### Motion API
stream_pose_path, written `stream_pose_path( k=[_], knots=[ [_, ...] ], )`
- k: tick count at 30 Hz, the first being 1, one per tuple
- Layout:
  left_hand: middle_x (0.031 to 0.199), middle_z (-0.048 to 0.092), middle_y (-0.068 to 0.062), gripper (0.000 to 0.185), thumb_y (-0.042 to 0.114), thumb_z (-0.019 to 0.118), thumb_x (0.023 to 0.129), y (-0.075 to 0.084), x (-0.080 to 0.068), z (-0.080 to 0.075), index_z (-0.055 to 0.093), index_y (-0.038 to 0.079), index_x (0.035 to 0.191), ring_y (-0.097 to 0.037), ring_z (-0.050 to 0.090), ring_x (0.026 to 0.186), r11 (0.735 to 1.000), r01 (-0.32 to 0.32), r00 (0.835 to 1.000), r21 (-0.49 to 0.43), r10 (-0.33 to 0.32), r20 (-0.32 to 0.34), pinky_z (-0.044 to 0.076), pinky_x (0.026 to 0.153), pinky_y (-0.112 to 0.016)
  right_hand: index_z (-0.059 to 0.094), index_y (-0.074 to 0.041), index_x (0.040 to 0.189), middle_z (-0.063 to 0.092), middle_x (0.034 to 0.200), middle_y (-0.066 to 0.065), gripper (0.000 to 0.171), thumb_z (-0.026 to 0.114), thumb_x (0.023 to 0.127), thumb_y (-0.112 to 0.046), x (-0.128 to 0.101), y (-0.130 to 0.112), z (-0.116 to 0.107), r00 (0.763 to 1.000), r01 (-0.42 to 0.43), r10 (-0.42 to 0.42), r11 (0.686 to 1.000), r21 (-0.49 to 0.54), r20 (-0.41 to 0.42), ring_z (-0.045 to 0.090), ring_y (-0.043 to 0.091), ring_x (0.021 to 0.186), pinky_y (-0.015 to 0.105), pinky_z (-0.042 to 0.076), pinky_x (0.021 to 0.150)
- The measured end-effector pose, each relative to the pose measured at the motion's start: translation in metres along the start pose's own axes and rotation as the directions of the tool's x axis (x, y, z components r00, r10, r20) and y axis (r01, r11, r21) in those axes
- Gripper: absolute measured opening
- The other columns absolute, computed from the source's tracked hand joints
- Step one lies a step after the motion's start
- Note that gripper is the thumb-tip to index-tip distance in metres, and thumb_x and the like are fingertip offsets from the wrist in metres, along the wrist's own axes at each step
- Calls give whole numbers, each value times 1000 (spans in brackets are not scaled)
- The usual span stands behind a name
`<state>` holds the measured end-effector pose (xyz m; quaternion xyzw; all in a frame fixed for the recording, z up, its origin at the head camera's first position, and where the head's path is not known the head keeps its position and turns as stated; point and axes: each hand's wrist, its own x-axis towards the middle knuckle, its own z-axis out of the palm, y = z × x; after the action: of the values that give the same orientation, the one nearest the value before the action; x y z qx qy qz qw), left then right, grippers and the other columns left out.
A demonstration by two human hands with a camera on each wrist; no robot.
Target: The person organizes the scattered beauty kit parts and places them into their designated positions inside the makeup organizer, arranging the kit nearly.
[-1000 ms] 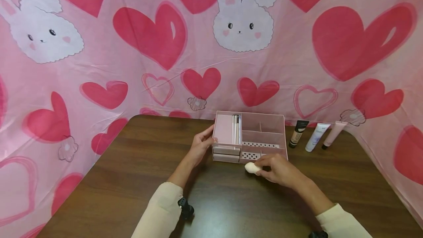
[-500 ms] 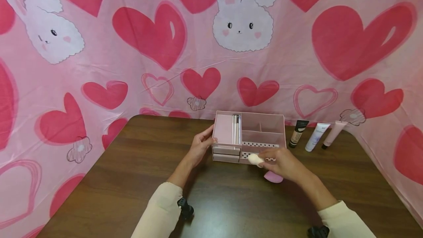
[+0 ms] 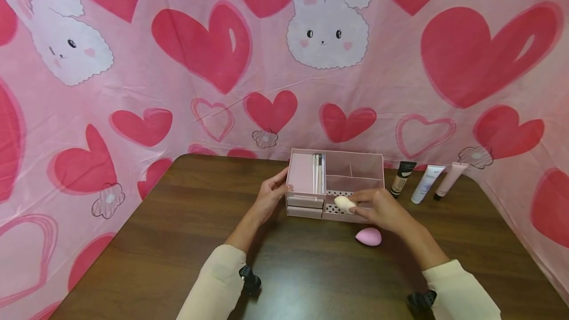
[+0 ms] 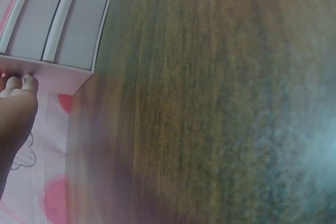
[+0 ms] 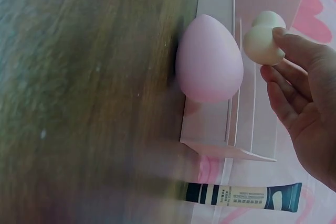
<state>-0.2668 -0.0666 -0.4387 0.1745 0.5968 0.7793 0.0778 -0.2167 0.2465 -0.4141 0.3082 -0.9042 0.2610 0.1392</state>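
In the head view my right hand (image 3: 381, 207) pinches a cream makeup sponge (image 3: 344, 204) between thumb and fingers. The sponge is over the front compartments of a pink desk organizer (image 3: 304, 174); in the right wrist view the sponge (image 5: 263, 44) has a narrowed waist. A pink egg-shaped makeup sponge (image 3: 369, 236) lies on the table before the organizer. My left hand (image 3: 271, 192) rests against the organizer's left side, thumb at the front upper corner. The left wrist view shows its fingertips touching the side wall beside two drawers (image 4: 79, 24).
Slim brushes (image 3: 317, 174) stand in the organizer's narrow slot. Right of it, a black-and-beige tube (image 3: 401, 180), a white tube (image 3: 427, 184) and a pink tube (image 3: 450, 181) stand on the brown table (image 3: 186, 221). A patterned pink cloth (image 3: 200, 63) hangs behind.
My right hand has lifted the cream sponge from before the organizer, up and back over its front compartments. The pink sponge has come into view beneath it. My left hand has stayed put.
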Motion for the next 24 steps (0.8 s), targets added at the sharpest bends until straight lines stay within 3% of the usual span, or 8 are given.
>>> stream_pose_path(
  k=[13, 24],
  knots=[
    [163, 31, -26, 64, -9, 50, 93, 1, -2, 1, 32, -8, 155, -18, 49, 132, 1000, -6, 1000, -4, 6, -8, 48, 97, -13, 80, -3, 98, 80, 98, 11, 20, 82, 79, -3, 11, 5, 13, 998, 67, -66, 998, 18, -8, 75, 29, 92, 43, 61, 79],
    [163, 32, -26, 64, -9, 51, 93, 1, -2, 1, 33, -7, 155, -20, 49, 133, 1000, -5, 1000, 1, 5, -19, 49, 97, -14, 80, -1, 97, 79, 98, 12, 18, 81, 80, -3, 16, 9, 23, 997, 69, -69, 997, 31, 19, 74, 27, 92, 37, 61, 77]
  ],
)
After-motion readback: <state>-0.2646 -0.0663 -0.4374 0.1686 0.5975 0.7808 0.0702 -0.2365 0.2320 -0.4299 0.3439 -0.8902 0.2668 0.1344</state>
